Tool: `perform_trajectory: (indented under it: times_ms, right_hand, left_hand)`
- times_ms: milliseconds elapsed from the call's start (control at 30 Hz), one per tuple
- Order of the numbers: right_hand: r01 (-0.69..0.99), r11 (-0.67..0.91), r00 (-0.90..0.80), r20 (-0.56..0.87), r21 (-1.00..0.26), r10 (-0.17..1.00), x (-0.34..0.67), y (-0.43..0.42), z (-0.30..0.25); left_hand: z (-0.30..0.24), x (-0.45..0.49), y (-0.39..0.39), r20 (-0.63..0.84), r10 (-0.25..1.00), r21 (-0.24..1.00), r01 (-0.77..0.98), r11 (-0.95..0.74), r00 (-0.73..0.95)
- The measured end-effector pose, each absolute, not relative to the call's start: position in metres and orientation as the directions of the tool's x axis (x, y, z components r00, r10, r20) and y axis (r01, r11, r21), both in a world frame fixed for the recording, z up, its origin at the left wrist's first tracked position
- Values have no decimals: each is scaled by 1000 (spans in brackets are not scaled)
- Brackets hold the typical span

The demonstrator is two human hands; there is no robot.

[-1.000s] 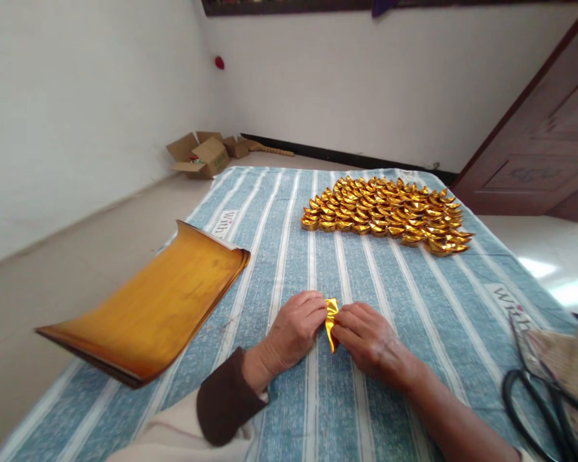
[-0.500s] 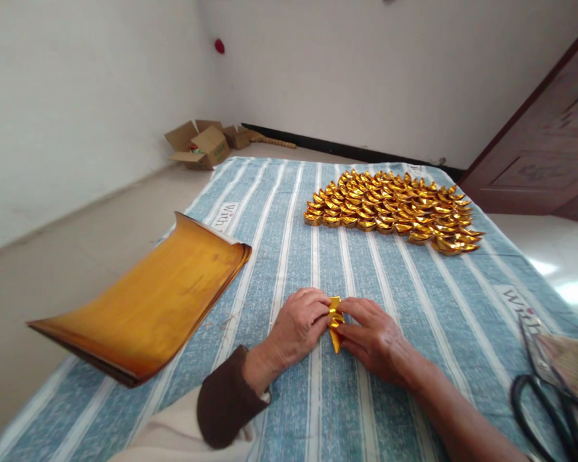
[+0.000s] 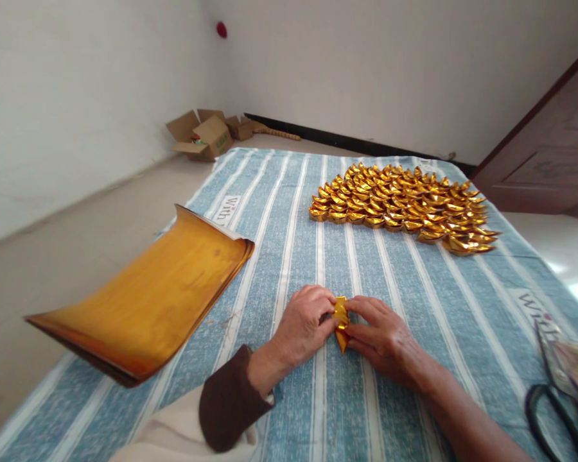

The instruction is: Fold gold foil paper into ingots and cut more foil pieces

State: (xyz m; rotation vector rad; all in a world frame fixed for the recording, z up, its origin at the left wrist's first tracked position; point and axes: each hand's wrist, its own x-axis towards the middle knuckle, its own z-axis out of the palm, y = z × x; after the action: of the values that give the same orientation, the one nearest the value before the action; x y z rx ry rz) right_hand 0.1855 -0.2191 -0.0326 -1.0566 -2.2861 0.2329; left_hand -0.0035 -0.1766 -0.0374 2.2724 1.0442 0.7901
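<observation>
A small folded piece of gold foil paper (image 3: pixel 340 321) lies between both hands on the blue striped cloth (image 3: pixel 414 301). My left hand (image 3: pixel 303 327) pinches its left side and my right hand (image 3: pixel 383 337) pinches its right side, fingers pressed together on it. Further back lies a large patch of finished gold paper ingots (image 3: pixel 404 206) set in rows. To the left, a curled stack of gold paper sheets (image 3: pixel 144 301) hangs over the cloth's edge.
Black-handled scissors (image 3: pixel 559 404) lie at the lower right beside a woven thing. Open cardboard boxes (image 3: pixel 205 135) sit on the floor by the far wall. A dark wooden door (image 3: pixel 544 154) stands at the right.
The fingers have pressed the gold piece smaller and tighter between the hands. The camera has tilted slightly, shifting the scene to the right.
</observation>
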Motion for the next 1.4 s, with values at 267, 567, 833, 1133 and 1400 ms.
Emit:
perform_trajectory:
  times_ms: [267, 567, 833, 1133, 1400]
  right_hand:
    - [633, 645, -498, 412, -428, 763, 187, -219, -35]
    - [652, 575, -391, 431, -493, 813, 183, -219, -41]
    - [672, 453, -252, 393, -586, 884, 173, -222, -46]
    - [698, 353, -142, 362, -624, 921, 168, -222, -53]
    - [700, 315, -84, 364, -641, 927, 163, -223, -54]
  left_hand:
    - [-33, -5, -177, 264, 791, 652, 503, -568, 551]
    - [-35, -12, -172, 261, 750, 673, 442, -593, 608]
    - [-34, -11, -171, 265, 749, 670, 442, -596, 608]
    - [-32, -11, -171, 236, 762, 691, 447, -568, 603]
    - [-31, -13, -169, 243, 741, 708, 408, -577, 626]
